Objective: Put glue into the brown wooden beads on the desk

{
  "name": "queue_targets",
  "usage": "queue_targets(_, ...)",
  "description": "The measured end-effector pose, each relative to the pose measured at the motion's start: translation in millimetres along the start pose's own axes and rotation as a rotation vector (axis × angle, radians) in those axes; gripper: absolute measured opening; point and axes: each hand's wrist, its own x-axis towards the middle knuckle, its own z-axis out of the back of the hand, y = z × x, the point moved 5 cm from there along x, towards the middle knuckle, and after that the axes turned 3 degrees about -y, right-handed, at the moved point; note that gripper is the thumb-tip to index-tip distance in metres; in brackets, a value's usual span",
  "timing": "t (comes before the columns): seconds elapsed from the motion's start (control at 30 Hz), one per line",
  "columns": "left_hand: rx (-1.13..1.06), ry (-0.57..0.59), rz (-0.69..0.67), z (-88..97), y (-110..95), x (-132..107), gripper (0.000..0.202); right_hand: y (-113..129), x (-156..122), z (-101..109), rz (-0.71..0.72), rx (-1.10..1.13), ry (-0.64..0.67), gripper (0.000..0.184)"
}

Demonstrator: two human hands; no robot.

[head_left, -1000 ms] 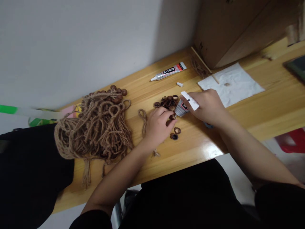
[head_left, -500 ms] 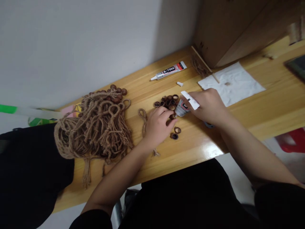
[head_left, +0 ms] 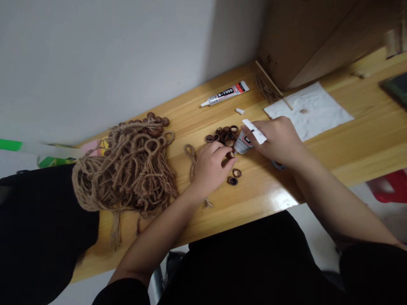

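Note:
Between its thumb and fingers, my left hand (head_left: 211, 167) pinches a small brown nutshell half (head_left: 230, 156). My right hand (head_left: 276, 137) is closed around a glue tube (head_left: 244, 144), its nozzle tilted down at that shell. Whether the tip touches the shell, I cannot tell. Beyond my left fingertips lies a cluster of nutshell halves (head_left: 224, 134), some with pale pieces inside. Two more halves (head_left: 235, 177) rest nearer to me. A looped jute cord (head_left: 190, 156) runs partly beneath my left hand.
A big heap of knotted jute cords (head_left: 130, 169) with brown nuts (head_left: 155, 123) covers the left. Behind are a second glue tube (head_left: 225, 93) and a white cap (head_left: 240, 111). Right of these are a thin stick (head_left: 270, 80), white tissue (head_left: 321, 118) and a cardboard box (head_left: 305, 38).
Both hands keep almost the same place and grip. The glue tube in my right hand has shifted very slightly; the nutshell half shows a little more clearly.

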Motion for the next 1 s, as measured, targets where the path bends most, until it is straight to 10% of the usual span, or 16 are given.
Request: queue_targets(1.0,0.000,-0.004,-0.001,-0.8,1.3,-1.4,0.014,-1.3,-0.2,-2.7,0.002,-0.023,-0.024,0.034)
